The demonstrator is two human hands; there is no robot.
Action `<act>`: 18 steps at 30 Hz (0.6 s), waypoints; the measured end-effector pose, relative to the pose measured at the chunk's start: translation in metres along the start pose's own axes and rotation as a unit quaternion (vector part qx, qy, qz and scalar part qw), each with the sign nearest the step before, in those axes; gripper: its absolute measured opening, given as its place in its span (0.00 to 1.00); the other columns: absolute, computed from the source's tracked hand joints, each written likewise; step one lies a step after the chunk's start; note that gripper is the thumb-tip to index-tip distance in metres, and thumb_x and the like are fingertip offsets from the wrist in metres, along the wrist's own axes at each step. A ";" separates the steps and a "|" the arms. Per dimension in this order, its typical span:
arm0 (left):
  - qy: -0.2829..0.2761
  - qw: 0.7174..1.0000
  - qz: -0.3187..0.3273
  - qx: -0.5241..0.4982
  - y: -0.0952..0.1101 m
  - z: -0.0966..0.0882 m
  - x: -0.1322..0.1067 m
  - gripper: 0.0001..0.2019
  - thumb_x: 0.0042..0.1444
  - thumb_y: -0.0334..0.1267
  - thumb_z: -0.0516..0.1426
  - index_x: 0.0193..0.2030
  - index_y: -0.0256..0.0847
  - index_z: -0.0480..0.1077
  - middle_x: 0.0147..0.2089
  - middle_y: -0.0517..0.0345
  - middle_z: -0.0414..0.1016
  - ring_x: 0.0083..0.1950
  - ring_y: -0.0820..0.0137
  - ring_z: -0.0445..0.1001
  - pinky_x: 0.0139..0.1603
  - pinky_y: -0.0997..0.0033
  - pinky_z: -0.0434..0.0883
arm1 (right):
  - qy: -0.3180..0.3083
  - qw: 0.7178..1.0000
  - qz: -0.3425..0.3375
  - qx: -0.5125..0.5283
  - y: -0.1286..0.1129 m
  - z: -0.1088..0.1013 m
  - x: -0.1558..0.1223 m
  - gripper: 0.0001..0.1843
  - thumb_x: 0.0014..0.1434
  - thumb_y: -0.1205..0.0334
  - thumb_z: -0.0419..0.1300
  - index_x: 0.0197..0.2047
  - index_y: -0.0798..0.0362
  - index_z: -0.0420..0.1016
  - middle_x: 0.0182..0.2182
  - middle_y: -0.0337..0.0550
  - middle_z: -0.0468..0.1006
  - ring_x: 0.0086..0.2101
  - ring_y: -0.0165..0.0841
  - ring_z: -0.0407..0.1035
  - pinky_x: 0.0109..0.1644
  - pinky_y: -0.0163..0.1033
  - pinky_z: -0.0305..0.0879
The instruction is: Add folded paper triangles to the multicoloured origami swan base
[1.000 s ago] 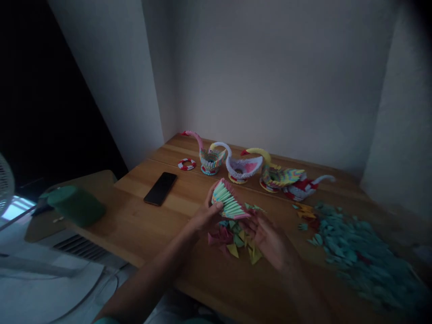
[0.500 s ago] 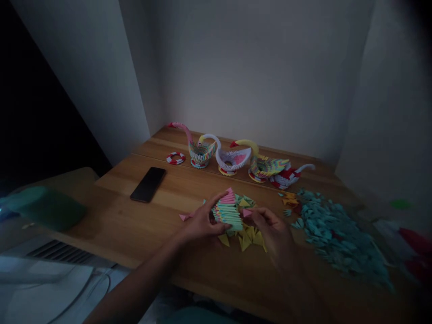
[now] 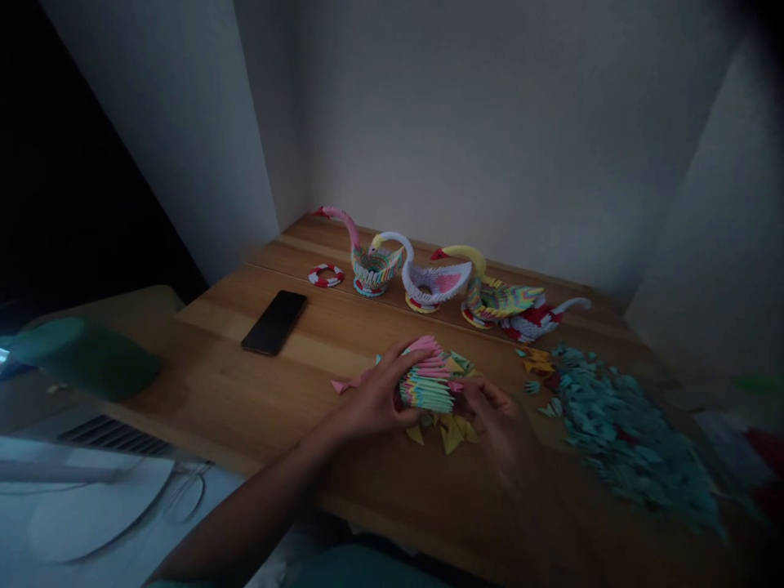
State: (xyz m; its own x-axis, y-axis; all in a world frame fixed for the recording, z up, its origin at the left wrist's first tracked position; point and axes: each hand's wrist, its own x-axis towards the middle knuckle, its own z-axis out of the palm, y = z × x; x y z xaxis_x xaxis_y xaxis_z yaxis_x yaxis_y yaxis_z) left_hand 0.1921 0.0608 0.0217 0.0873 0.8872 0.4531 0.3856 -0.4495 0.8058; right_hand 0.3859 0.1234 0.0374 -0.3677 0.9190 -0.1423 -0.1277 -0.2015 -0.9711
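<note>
My left hand (image 3: pixel 383 394) is wrapped round the left side of a folded-paper model (image 3: pixel 427 380), built from rows of pink, mint-green and multicoloured pieces. Beside its right edge, my right hand (image 3: pixel 493 416) pinches a small pink folded-paper piece (image 3: pixel 456 386), which is at or very close to the model; whether they touch I cannot tell. Loose yellow paper pieces (image 3: pixel 452 433) lie below the model, and green and yellow ones (image 3: pixel 459 363) behind it. Pink pieces (image 3: pixel 340 384) lie to the left of my left hand, partly hidden by it.
Several finished paper swans (image 3: pixel 436 286) stand along the back of the wooden table (image 3: pixel 214 384). A red-and-white paper ring (image 3: pixel 326 276) lies at their left, a black phone (image 3: pixel 275 322) nearer me. At right spreads a heap of teal paper pieces (image 3: pixel 637 441), with orange pieces (image 3: pixel 536 361) beside it.
My right hand has brought the pink piece up to the model's right edge. The model has turned somewhat, showing more pink rows on top. The whole view has shifted slightly.
</note>
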 end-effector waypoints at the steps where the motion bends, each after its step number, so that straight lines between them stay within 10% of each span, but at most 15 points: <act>1: 0.003 1.000 0.002 0.005 0.000 0.000 0.000 0.44 0.47 0.27 0.63 0.70 0.51 0.51 0.73 0.49 0.47 0.72 0.58 0.51 0.69 0.54 0.56 | 0.001 1.000 -0.002 -0.001 0.000 0.000 0.000 0.19 0.44 0.43 0.72 0.30 0.51 0.80 0.31 0.44 0.82 0.33 0.37 0.75 0.43 0.42 0.72; 18: 0.010 0.999 0.005 0.034 0.001 -0.002 0.000 0.45 0.47 0.28 0.63 0.70 0.54 0.50 0.73 0.51 0.45 0.72 0.57 0.52 0.68 0.54 0.60 | -0.004 1.000 0.010 0.009 0.011 -0.002 0.002 0.21 0.42 0.43 0.73 0.29 0.51 0.80 0.34 0.46 0.83 0.36 0.39 0.76 0.45 0.44 0.70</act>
State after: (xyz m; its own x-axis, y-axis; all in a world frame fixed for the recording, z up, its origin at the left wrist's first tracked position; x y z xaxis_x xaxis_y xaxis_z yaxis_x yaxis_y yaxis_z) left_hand 0.1905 0.0603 0.0230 0.0743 0.8798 0.4695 0.4469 -0.4502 0.7730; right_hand 0.3854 0.1240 0.0260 -0.3777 0.9120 -0.1602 -0.1361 -0.2259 -0.9646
